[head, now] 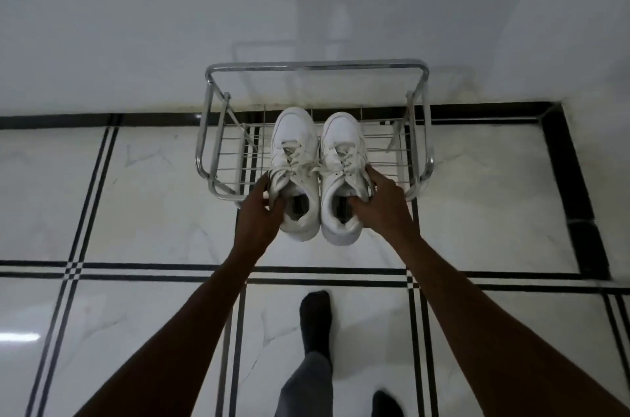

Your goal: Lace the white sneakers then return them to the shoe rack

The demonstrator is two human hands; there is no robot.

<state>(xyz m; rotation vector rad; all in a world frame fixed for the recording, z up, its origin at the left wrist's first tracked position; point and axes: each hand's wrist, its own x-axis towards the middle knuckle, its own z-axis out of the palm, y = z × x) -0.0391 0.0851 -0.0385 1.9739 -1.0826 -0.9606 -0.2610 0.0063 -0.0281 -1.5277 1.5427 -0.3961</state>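
Note:
Two white sneakers sit side by side, toes pointing away from me, over the wire shelf of a chrome shoe rack (317, 67). Both have laces threaded across their tongues. My left hand (259, 212) grips the left sneaker (295, 157) at its collar, thumb inside the opening. My right hand (378, 201) grips the right sneaker (341, 150) the same way, fingers along its outer side. The heels overhang the rack's front bar; I cannot tell whether the soles rest on the wires.
The rack stands against a white wall (136, 24) on a glossy white tiled floor (153, 195) with black border lines. A foot in a dark sock (315, 317) and a grey trouser leg are below the hands, with another socked foot (385, 403) at the bottom edge.

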